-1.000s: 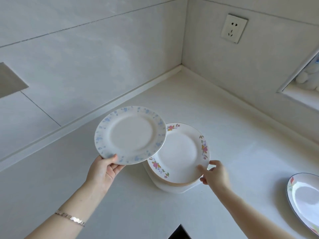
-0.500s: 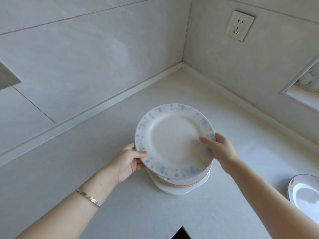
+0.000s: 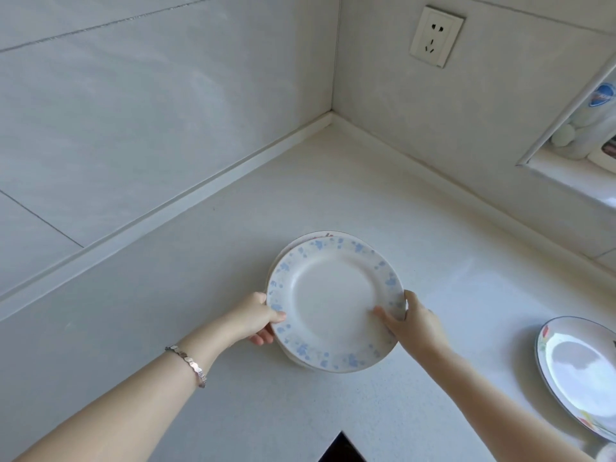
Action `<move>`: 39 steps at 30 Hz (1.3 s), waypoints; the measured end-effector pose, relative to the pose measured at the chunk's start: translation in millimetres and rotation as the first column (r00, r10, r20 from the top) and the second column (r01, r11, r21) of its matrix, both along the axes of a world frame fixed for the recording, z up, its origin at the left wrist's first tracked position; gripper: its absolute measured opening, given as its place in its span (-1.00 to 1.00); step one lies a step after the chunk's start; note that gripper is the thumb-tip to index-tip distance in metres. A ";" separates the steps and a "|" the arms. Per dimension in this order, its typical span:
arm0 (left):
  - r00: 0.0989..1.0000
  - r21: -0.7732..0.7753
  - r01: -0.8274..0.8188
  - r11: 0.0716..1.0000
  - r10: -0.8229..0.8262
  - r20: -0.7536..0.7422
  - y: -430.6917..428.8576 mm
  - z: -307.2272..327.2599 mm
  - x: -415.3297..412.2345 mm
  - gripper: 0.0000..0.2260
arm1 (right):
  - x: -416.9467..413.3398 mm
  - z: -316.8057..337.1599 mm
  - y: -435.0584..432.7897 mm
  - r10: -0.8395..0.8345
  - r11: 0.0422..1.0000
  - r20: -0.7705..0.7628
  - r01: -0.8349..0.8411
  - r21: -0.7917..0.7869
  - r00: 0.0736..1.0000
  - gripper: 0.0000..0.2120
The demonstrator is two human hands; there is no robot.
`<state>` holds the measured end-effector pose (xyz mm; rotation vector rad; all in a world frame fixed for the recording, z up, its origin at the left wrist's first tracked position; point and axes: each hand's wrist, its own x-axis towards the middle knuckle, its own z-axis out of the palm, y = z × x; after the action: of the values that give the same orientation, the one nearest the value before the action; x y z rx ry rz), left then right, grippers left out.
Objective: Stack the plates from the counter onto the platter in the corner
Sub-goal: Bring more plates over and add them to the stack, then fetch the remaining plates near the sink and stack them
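A white plate with blue speckles on its rim (image 3: pixel 333 301) lies on top of the stack in the middle of the counter. Under it only a sliver of the flowered plate (image 3: pixel 316 235) shows at the far edge, and the platter beneath is hidden. My left hand (image 3: pixel 256 320) grips the blue plate's left rim, thumb on top. My right hand (image 3: pixel 411 323) holds its right rim, fingers on the plate's face. Another plate with a dark rim line and flower print (image 3: pixel 580 371) lies alone at the right.
The white counter (image 3: pixel 200 261) runs into a tiled corner (image 3: pixel 331 111). A wall socket (image 3: pixel 435 36) is above on the right wall. A recessed niche (image 3: pixel 586 141) with bottles sits at the far right. A dark gap (image 3: pixel 341 450) shows at the bottom edge.
The blue-speckled plate has moved from the left, over the flowered plate, and come down onto the stack. My right hand shifted from the flowered plate's rim to the blue plate's rim.
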<state>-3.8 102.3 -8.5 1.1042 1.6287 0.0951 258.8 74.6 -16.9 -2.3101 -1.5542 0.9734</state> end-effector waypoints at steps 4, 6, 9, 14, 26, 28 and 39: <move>0.994 0.046 0.054 0.997 -0.050 -0.099 8.6 -1.1 -2.5 -0.86 | -3.5 -2.3 6.0 0.038 0.999 0.084 -0.038 0.004 0.996 -0.46; 0.985 0.071 0.090 0.993 -0.078 -0.157 11.5 -2.7 -5.9 -0.87 | -4.8 -1.4 9.1 0.064 0.998 0.132 -0.063 -0.015 0.989 -0.45; 0.980 0.101 0.090 0.991 -0.070 -0.187 14.0 -6.4 -12.0 -0.89 | -6.7 -0.1 14.1 0.095 0.995 0.210 -0.088 -0.041 0.973 -0.45; 0.981 0.266 -0.187 0.946 0.195 -0.005 12.1 -14.5 5.6 -0.84 | -11.2 -13.3 27.9 -0.132 0.991 -0.220 0.133 -0.008 0.967 -0.32; 0.795 0.131 -0.567 0.813 0.498 0.347 12.8 -39.0 27.7 -0.58 | -25.6 -10.7 29.6 -0.325 0.932 -0.575 0.359 -0.058 0.751 -0.58; 0.856 0.225 -0.512 0.829 0.473 0.208 10.4 -35.7 31.9 -0.51 | -23.4 -5.8 29.3 -0.317 0.942 -0.544 0.325 -0.085 0.777 -0.56; 0.930 0.483 0.295 0.824 -0.363 0.052 -6.3 23.5 144.7 -0.79 | 51.2 31.7 -72.7 -0.223 0.955 0.010 0.221 -0.197 0.975 -0.68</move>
<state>140.9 96.1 15.0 1.7012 1.2906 0.3478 310.0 1.9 14.8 -2.5374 -1.2060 1.1233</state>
